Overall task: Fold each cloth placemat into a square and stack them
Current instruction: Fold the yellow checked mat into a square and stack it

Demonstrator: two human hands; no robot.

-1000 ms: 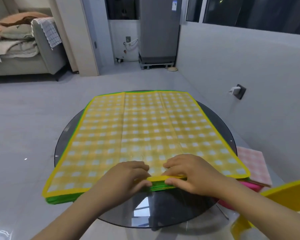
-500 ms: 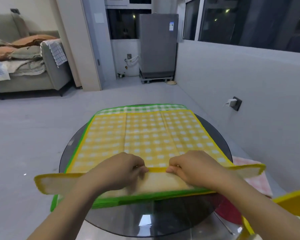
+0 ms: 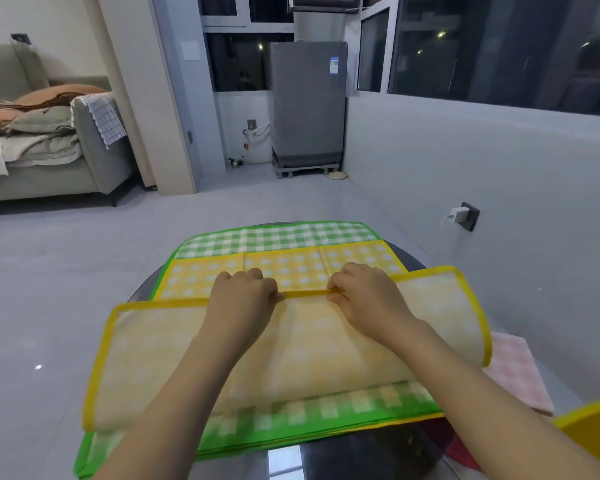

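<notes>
A yellow checked placemat [image 3: 309, 348] lies on top of a green checked placemat [image 3: 278, 237] on a round dark glass table [image 3: 361, 455]. The yellow one is half folded: its near half is turned over toward the far side, pale underside up. My left hand [image 3: 243, 292] and my right hand [image 3: 364, 289] both pinch its yellow hem at the middle, a short way apart. The far strip of the yellow mat still shows its checks beyond my fingers. Green cloth shows beyond it and along the near edge.
A pink checked cloth [image 3: 513, 372] lies at the table's right side. A yellow object [image 3: 593, 431] juts in at the lower right. A grey wall with a plugged-in socket [image 3: 465, 216] runs along the right. A sofa [image 3: 49, 157] stands far left.
Both hands have lifted the yellow placemat's near hem off the table and carried it away from me, turning the near half over. The green mat beneath has come into view.
</notes>
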